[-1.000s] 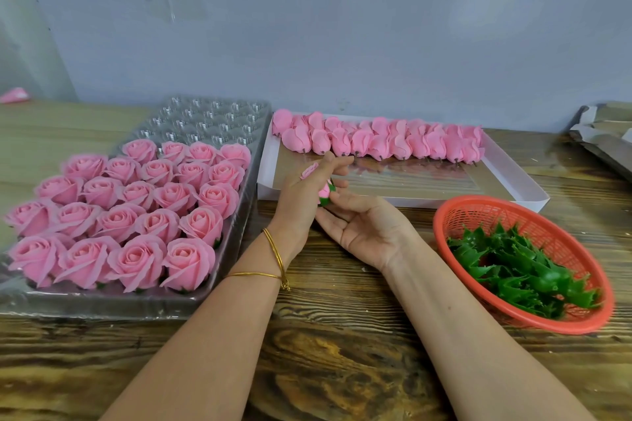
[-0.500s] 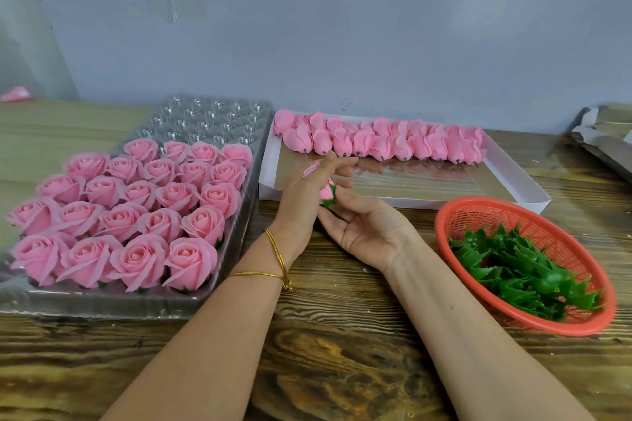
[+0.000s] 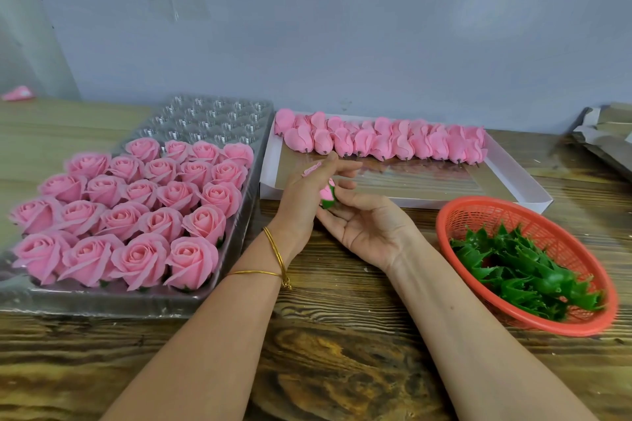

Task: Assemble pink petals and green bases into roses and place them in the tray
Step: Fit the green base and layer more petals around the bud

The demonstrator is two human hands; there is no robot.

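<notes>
One bud sits in one green base above the middle of the table, just before the near-left corner of the box. The left hand pinches the bud, forefinger straight. The right hand, palm up, pinches the base from below, presumably to press the two together. Roses stand upright in the one tray at the table's left edge. We count twenty-three in five rows, and the back cups are unfilled. The box, toward the back edge, holds some twenty overlapping buds. The one basket, front right, holds bases heaped beyond counting.
</notes>
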